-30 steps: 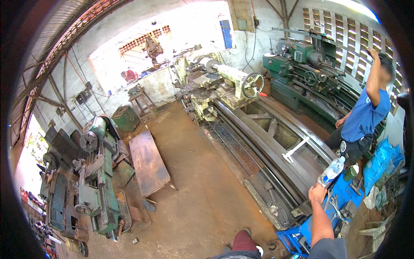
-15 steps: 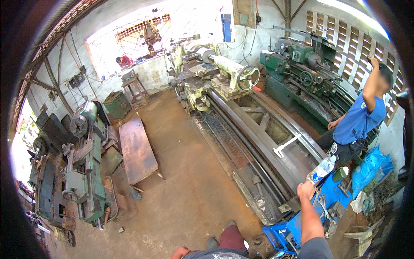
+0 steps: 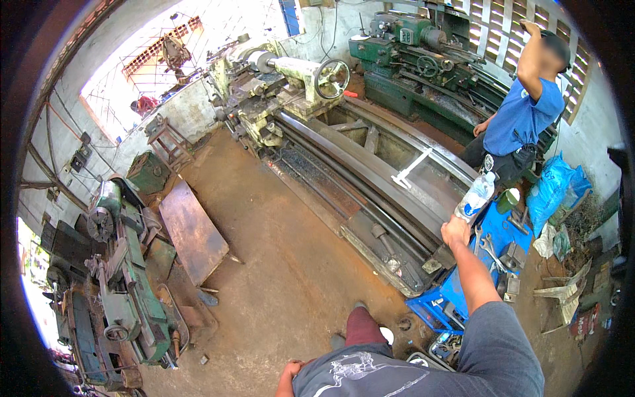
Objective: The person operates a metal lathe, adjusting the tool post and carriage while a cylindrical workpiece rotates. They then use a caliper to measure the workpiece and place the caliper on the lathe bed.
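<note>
My right arm reaches forward over the blue tool cart [image 3: 452, 293]. At its end my right hand [image 3: 455, 231] is closed around the lower part of a clear plastic water bottle [image 3: 477, 195] with a blue-and-white label. The bottle leans in the view, cap end away from me. Just beyond it, a green cup [image 3: 508, 200] stands on the cart, and wrenches [image 3: 488, 248] lie closer to me. Low in the view, my left hand [image 3: 291, 372] hangs beside my shirt; its fingers are mostly hidden.
A long lathe [image 3: 344, 155] runs diagonally ahead, a white T-shaped piece [image 3: 411, 168] on its bed. A person in a blue shirt [image 3: 526, 116] stands beyond the cart near blue bags [image 3: 554, 188]. A smaller green lathe [image 3: 129, 284] and low metal-topped table [image 3: 193, 231] are left.
The view has tilted and shifted, so the machines sit further left and more of my shirt shows. My right hand still grips the bottle. The person's arm stays raised.
</note>
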The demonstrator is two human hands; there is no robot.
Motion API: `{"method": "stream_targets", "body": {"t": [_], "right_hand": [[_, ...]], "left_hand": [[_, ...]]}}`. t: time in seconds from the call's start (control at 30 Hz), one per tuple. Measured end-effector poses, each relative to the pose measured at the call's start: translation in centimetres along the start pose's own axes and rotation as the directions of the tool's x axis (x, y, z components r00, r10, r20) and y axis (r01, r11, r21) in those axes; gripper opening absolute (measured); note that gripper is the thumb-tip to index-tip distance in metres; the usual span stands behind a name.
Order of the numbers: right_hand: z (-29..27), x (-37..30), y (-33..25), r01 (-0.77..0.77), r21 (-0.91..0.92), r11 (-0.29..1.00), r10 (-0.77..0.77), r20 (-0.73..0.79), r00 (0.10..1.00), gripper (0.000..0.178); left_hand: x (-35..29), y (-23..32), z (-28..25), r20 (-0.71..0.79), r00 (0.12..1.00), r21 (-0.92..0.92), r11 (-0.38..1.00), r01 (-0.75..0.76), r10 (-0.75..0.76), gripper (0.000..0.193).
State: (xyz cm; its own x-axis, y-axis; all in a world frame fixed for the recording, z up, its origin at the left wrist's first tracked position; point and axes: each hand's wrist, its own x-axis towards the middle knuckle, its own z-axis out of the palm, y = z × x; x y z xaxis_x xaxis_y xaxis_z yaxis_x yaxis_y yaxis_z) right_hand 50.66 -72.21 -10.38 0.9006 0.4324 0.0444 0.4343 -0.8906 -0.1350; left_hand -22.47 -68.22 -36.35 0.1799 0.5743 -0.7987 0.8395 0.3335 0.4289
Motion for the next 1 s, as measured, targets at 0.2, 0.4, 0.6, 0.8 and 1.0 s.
{"method": "stream_targets", "body": {"t": [0.2,0.4,0.6,0.8,1.0], "right_hand": [[-0.4,-0.2,-0.2,-0.024,0.010,1.000,0.024,-0.015,1.000,0.033],[-0.3,-0.4,-0.1,-0.049,0.042,0.998,0.050,-0.028,0.998,0.039],[-0.9,-0.7,-0.7,-0.076,0.026,0.997,0.078,-0.053,0.996,0.063],[-0.5,-0.7,-0.7,-0.028,0.057,0.998,0.035,-0.130,0.991,0.073],[-0.5,-0.6,-0.5,-0.055,0.078,0.995,0.059,-0.052,0.997,0.064]], "left_hand": [[2.3,0.9,-0.8,0.105,0.993,0.093,0.994,-0.057,0.048,0.041],[2.9,0.5,-0.7,0.212,0.976,0.227,0.969,-0.100,0.051,0.043],[3.0,0.9,-0.6,0.236,0.971,0.370,0.921,-0.124,0.036,0.050],[2.1,2.4,-0.3,0.250,0.968,0.462,0.881,-0.106,-0.014,0.062],[3.2,1.6,0.2,0.292,0.956,0.508,0.842,-0.182,0.030,0.063]]}}
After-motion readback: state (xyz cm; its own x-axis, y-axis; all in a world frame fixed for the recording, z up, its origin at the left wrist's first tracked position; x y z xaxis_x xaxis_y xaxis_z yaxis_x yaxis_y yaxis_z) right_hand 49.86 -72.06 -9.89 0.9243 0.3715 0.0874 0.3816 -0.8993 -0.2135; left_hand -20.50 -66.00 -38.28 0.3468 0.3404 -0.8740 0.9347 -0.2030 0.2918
